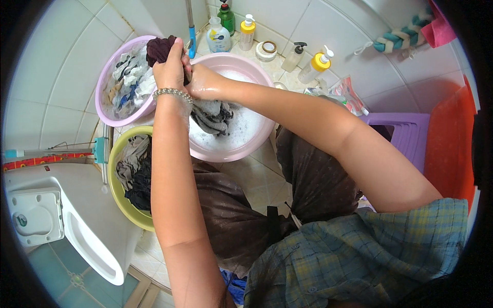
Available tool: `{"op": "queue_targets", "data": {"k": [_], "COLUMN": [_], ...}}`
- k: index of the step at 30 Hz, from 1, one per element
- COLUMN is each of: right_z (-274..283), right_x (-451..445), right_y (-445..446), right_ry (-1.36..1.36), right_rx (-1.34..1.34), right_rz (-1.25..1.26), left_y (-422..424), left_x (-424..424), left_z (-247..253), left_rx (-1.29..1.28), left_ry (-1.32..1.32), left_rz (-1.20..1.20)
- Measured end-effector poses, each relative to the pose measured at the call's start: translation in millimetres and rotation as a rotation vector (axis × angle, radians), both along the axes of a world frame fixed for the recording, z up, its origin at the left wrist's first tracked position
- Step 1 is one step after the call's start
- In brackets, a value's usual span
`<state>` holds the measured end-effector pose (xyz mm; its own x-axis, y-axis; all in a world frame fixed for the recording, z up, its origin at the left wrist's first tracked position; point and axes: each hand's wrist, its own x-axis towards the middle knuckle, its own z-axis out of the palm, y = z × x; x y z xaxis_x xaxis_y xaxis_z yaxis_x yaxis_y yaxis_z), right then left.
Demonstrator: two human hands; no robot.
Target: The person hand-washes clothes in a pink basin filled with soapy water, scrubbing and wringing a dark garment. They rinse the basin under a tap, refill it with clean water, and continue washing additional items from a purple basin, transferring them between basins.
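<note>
My left hand [172, 69], with a beaded bracelet on its wrist, is closed on a bunched dark maroon cloth [161, 51] above the gap between two basins. My right hand [203, 81], wet with suds, grips the same dark cloth right beside it. Beneath the right hand a wet grey and black cloth [213, 117] hangs over or rests in a pink plastic basin [231, 156] of foamy water. The fingers of the right hand are mostly hidden, so how the two cloths meet cannot be told.
A lilac basin [101, 104] of mixed laundry and a green basin [115, 200] of dark clothes stand at left. Pump bottles [218, 36] line the wall behind. A purple plastic stool [414, 142] and a red tub [448, 146] are at right, a white toilet seat [36, 215] at far left.
</note>
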<state>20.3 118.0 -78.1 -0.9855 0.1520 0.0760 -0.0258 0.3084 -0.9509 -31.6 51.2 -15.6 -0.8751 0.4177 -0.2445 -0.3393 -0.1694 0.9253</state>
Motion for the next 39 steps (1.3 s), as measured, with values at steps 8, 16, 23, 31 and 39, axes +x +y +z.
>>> {"op": "queue_targets", "data": {"k": [8,16,23,31,39], "right_z": [-3.9,3.4,63.8,66.7,65.5], "right_x": [14.8,9.9,19.1,12.3,-1.9], "right_y": [-12.9,-5.4,3.9,7.2,48.9], "right_ry": [0.078,0.151,0.160,0.071,-0.285], "right_rx": [-0.233,-0.113,-0.408,0.075,-0.222], "right_rz": [-0.016,-0.032,-0.061,-0.431,0.079], "left_y": [-10.5,-19.0,-22.1,-16.3,-17.3], "left_x": [-16.6,-27.5,10.2,21.7,5.6], "left_z": [-0.8,-4.2,2.8,-9.4,-28.0], "left_rx": [0.224,0.367,0.296,0.213,-0.013], "left_ry": [-0.163,-0.198,-0.020,-0.079,0.066], "left_rz": [-0.011,-0.102,-0.351,-0.426,-0.494]}}
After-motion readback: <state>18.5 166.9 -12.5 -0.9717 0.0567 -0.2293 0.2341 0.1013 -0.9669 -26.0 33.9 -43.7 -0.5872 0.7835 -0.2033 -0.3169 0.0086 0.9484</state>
